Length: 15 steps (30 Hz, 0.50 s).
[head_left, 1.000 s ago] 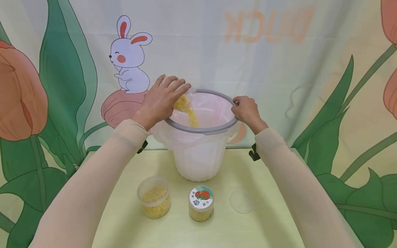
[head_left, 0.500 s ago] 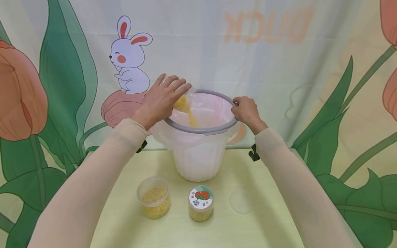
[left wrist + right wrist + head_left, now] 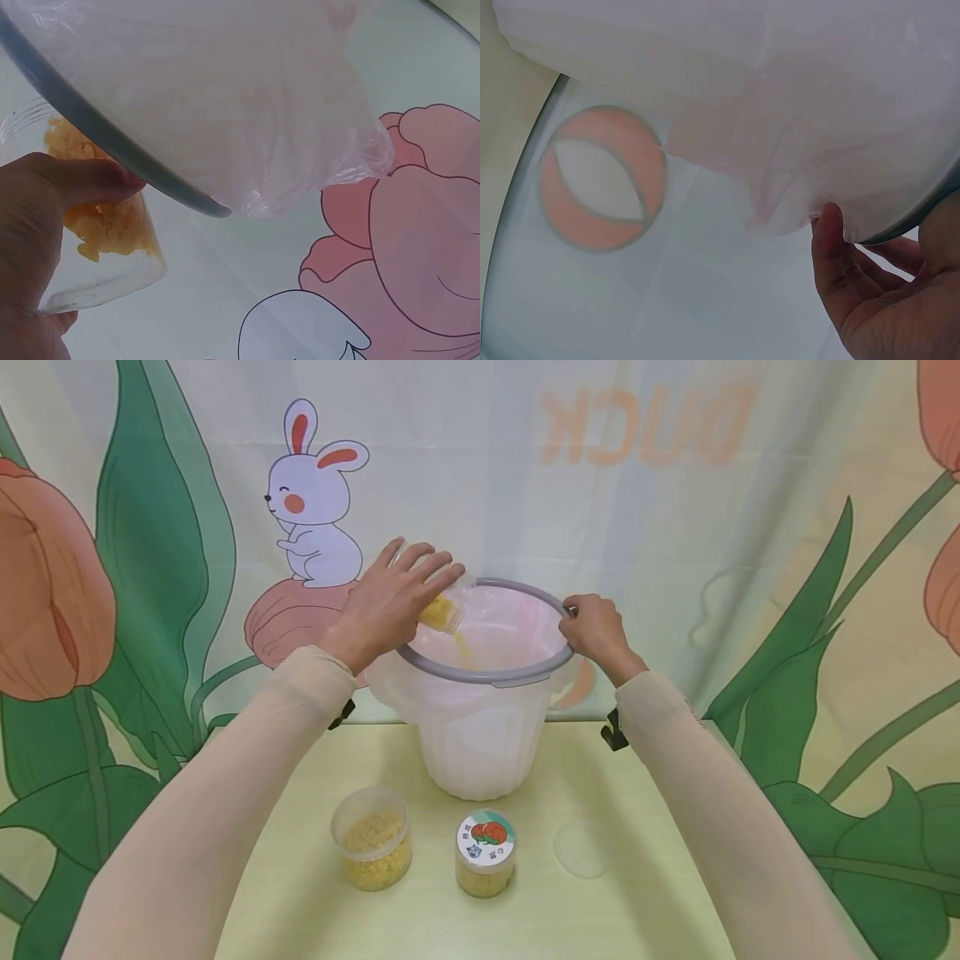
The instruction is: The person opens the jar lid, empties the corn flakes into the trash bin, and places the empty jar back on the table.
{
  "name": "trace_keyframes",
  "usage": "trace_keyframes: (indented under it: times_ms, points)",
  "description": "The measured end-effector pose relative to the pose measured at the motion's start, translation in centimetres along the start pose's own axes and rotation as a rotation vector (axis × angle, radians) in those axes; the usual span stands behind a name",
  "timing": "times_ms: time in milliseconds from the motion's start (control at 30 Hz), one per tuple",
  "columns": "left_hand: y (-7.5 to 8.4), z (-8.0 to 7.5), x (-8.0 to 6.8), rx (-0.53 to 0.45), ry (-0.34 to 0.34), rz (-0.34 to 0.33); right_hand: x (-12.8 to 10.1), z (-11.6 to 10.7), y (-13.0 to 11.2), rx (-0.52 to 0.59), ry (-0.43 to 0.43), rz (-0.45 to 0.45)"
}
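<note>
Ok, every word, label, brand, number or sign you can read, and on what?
"DUCK", mirrored, faint orange: pale printed fabric backdrop.
Characters too small to read: round white label on the lidded clear plastic jar.
No text seen: tilted clear plastic jar, white ribbed plastic bucket.

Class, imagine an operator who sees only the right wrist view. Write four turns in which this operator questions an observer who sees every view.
Operator: My view shows the right hand at the gray rim of the trash bin. What is the left hand doing?
Observer: It grips a tilted clear jar, its yellow flakes falling into the bin.
Operator: What stands on the table in front of the bin?
Observer: A lidded jar with red fruit pictured on top, between an open tub and a clear disc.
</note>
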<state>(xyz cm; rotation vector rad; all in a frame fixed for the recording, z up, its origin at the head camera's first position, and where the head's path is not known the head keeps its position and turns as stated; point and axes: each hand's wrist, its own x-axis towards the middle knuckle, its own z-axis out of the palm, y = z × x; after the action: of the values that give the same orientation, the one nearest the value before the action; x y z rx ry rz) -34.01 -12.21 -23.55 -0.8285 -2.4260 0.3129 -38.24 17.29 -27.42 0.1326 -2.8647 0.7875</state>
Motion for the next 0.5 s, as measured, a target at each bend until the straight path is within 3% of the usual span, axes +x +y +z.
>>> trace_keyframes:
  times_ms: [500]
  points:
    - [0.19, -0.09, 0.22, 0.014, -0.027, 0.012, 0.00, 0.07, 0.07, 0.004, 0.003, 0.000]
